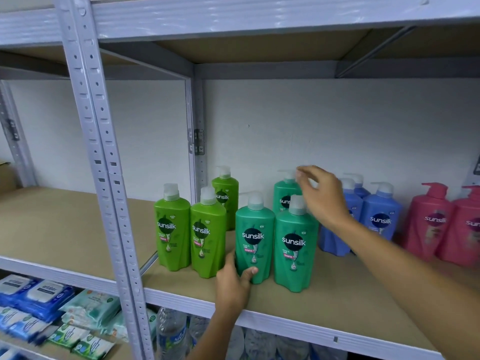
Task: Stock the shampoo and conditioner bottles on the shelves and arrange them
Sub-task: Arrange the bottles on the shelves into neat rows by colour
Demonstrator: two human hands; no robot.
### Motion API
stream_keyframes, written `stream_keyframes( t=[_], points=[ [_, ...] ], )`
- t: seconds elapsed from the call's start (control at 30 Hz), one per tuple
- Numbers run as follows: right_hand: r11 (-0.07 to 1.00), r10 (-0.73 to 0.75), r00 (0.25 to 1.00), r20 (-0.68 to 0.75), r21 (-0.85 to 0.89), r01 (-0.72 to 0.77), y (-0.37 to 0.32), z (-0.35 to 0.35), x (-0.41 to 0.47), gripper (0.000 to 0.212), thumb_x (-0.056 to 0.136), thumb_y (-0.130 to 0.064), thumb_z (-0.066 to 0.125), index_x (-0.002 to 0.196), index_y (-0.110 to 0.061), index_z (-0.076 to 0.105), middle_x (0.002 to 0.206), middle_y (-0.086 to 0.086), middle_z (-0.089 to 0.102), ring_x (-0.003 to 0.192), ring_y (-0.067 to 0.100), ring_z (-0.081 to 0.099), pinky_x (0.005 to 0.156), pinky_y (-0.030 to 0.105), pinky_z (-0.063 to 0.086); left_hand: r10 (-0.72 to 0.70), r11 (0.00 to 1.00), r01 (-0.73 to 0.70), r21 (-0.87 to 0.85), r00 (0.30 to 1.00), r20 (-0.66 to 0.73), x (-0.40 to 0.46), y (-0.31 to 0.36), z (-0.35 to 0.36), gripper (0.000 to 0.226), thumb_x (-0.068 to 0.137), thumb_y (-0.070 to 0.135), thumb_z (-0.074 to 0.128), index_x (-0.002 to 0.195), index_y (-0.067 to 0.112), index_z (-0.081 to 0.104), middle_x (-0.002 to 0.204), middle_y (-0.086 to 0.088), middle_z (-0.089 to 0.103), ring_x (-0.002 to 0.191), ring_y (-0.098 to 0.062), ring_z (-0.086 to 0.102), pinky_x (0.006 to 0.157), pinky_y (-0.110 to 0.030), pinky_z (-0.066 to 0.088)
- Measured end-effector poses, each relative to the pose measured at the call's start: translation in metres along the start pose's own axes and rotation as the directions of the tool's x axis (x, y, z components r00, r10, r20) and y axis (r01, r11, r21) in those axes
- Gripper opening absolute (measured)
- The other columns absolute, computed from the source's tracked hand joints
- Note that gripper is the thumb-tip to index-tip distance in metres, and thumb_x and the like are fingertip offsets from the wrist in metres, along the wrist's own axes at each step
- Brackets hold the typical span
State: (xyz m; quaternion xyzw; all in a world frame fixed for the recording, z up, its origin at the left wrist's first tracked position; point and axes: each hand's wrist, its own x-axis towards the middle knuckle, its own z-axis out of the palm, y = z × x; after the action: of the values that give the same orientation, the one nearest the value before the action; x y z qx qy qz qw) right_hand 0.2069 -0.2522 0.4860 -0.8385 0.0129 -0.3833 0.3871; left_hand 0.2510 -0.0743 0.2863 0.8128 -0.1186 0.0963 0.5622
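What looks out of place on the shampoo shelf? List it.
Nothing stands out. The light green bottles, teal bottles, blue bottles and pink bottles all stand upright, grouped by colour. No spill or damage shows on the shelf.

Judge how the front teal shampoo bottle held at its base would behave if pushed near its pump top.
The teal bottle is tall on a narrow base, so a high push would probably tip it toward its neighbours. Its glossy plastic looks slippery. The left hand grips low, which likely steadies it. The right hand hovers behind.
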Motion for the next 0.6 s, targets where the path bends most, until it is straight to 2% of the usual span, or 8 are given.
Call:
stream_keyframes(
  t=[0.03,0.1,0.2,0.27,0.33,0.43,0.53,0.6],
  points=[
    [0.994,0.058,0.994,-0.089,0.101,-0.049,0.014,-0.004,-0.019,0.03,0.095,-0.029,0.058,0.118,-0.012,0.065,0.119,-0.001,0.066,0.112,0.009,0.058,0.102,0.025,0.042,-0.002,1.0,0.002,0.002,1.0,-0.001,0.001,-0.001,0.001,0.052,0.082,0.034,0.072,0.126,0.016,0.052,0.113,0.003,0.066,0.102,-0.015,0.061,0.082,-0.021,0.047],
    [0.949,0.227,0.966,-0.124,0.251,-0.191,0.048,-0.002,-0.062,0.033,0.09,-0.033,0.062,0.118,-0.017,0.061,0.12,-0.002,0.064,0.115,0.012,0.057,0.104,0.029,0.042,-0.012,1.0,0.012,-0.002,1.0,0.004,0.003,0.0,0.005,0.05,0.083,0.032,0.072,0.126,0.016,0.052,0.114,0.003,0.066,0.103,-0.015,0.06,0.083,-0.021,0.045],
    [0.838,0.427,0.898,0.111,0.324,-0.439,0.097,0.015,-0.122,0.076,0.069,-0.049,0.073,0.135,-0.022,0.045,0.139,-0.002,0.051,0.127,0.012,0.048,0.109,0.03,0.034,-0.047,0.999,0.047,-0.009,0.999,0.028,0.01,0.0,0.011,0.044,0.084,0.026,0.07,0.123,0.015,0.052,0.114,0.002,0.065,0.1,-0.013,0.058,0.085,-0.021,0.044],
    [0.808,0.415,0.874,0.253,0.339,-0.482,0.118,0.027,-0.141,0.114,0.049,-0.063,0.084,0.143,-0.021,0.034,0.141,-0.004,0.051,0.126,0.007,0.051,0.109,0.028,0.039,-0.06,0.998,0.061,-0.016,0.997,0.043,0.016,-0.003,0.016,0.04,0.084,0.022,0.07,0.12,0.015,0.054,0.113,0.001,0.066,0.101,-0.016,0.06,0.086,-0.023,0.046],
    [0.792,0.37,0.871,0.323,0.381,-0.478,0.132,0.035,-0.139,0.129,0.034,-0.057,0.092,0.143,-0.022,0.032,0.134,-0.009,0.056,0.12,0.004,0.056,0.101,0.026,0.046,-0.061,0.998,0.062,-0.024,0.997,0.049,0.025,-0.005,0.02,0.039,0.083,0.018,0.071,0.118,0.015,0.055,0.111,0.002,0.066,0.102,-0.014,0.061,0.085,-0.02,0.044],
    [0.807,0.352,0.865,0.358,0.352,-0.474,0.145,0.039,-0.131,0.115,0.032,-0.038,0.099,0.133,-0.027,0.044,0.123,-0.008,0.066,0.114,0.007,0.062,0.095,0.029,0.05,-0.056,0.998,0.059,-0.033,0.996,0.065,0.035,-0.008,0.03,0.047,0.08,0.016,0.073,0.124,0.019,0.056,0.113,0.005,0.067,0.101,-0.008,0.059,0.089,-0.016,0.041],
    [0.809,0.377,0.841,0.387,0.304,-0.503,0.15,0.035,-0.121,0.081,0.052,-0.004,0.091,0.124,-0.019,0.057,0.104,-0.01,0.074,0.1,0.005,0.068,0.081,0.015,0.051,-0.068,0.997,0.072,-0.04,0.994,0.086,0.05,-0.011,0.042,0.052,0.077,0.019,0.075,0.126,0.02,0.057,0.115,0.005,0.069,0.107,-0.011,0.063,0.096,-0.028,0.048],
    [0.804,0.392,0.835,0.386,0.298,-0.515,0.152,0.035,-0.115,0.069,0.062,0.012,0.081,0.119,-0.018,0.058,0.097,-0.011,0.075,0.095,0.006,0.07,0.076,0.013,0.05,-0.068,0.994,0.076,-0.079,0.993,0.093,0.06,-0.01,0.05,0.048,0.076,0.014,0.076,0.119,0.024,0.059,0.109,0.011,0.069,0.103,-0.01,0.065,0.094,-0.029,0.05]
  ],
)
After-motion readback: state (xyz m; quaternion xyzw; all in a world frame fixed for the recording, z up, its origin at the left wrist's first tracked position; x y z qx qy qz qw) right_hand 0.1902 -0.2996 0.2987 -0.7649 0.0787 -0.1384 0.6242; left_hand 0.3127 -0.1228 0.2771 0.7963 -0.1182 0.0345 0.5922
